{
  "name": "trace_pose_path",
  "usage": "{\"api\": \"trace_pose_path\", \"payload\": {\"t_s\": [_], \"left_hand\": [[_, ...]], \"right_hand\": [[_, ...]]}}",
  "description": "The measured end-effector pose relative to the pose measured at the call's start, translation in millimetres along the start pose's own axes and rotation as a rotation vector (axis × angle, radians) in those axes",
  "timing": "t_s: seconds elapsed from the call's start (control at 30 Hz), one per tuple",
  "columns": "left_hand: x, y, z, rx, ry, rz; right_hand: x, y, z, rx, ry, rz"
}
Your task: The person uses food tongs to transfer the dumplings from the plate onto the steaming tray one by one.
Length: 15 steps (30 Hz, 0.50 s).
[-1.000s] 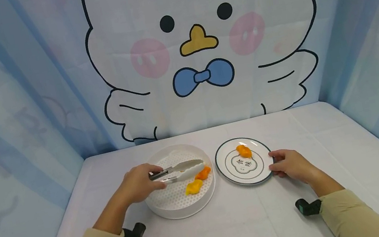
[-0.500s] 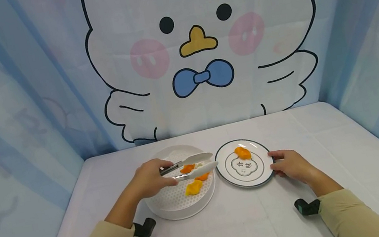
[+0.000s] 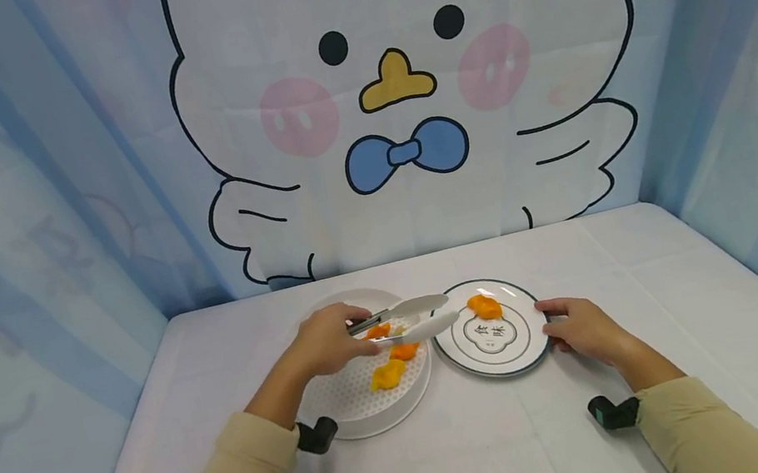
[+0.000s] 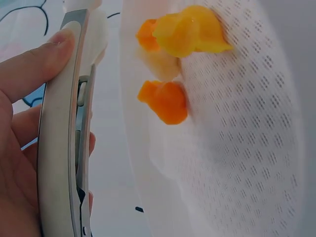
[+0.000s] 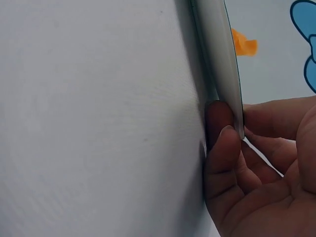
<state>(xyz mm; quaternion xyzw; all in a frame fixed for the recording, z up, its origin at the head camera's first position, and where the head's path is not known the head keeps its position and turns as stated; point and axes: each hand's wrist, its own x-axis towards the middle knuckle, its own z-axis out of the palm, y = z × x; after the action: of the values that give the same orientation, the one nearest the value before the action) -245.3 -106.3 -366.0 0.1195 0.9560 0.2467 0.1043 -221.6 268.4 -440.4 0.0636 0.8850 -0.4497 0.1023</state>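
Observation:
My left hand (image 3: pixel 329 342) grips tongs (image 3: pixel 427 328) with pale tips, held over a round white perforated tray (image 3: pixel 335 400). The tips stand apart above the left rim of a white plate (image 3: pixel 463 350); I see nothing between them. In the tray lie a yellow piece (image 3: pixel 388 374), two orange pieces (image 3: pixel 404 352) and a pale piece (image 4: pixel 163 64), all small and lumpy. Another orange piece (image 3: pixel 485 306) sits on the plate. My right hand (image 3: pixel 581 328) pinches the plate's right rim, thumb above and fingers beneath in the right wrist view.
Tray and plate stand side by side on a white-covered table (image 3: pixel 479 456). Behind rises a curtain (image 3: pixel 419 204) printed with a cartoon bird, and pale blue curtains flank both sides. Black wrist cameras (image 3: pixel 317 436) hang below the sleeves.
My left hand has carried the tongs rightward, from over the tray to the plate's left rim. One orange piece in the tray has come into view. The right hand keeps its grip.

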Motion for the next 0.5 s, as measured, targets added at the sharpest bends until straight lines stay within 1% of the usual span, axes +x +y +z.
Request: {"api": "trace_pose_path", "payload": {"t_s": [0.33,0.5], "left_hand": [[21.3,12.1,6.5,0.048,-0.01,0.033],[31.8,17.0,9.1,0.035,-0.033,0.047]], "right_hand": [[0.6,1.5,-1.3,0.004,0.003,-0.016],[0.6,2.2,-1.2,-0.001,0.002,-0.019]]}}
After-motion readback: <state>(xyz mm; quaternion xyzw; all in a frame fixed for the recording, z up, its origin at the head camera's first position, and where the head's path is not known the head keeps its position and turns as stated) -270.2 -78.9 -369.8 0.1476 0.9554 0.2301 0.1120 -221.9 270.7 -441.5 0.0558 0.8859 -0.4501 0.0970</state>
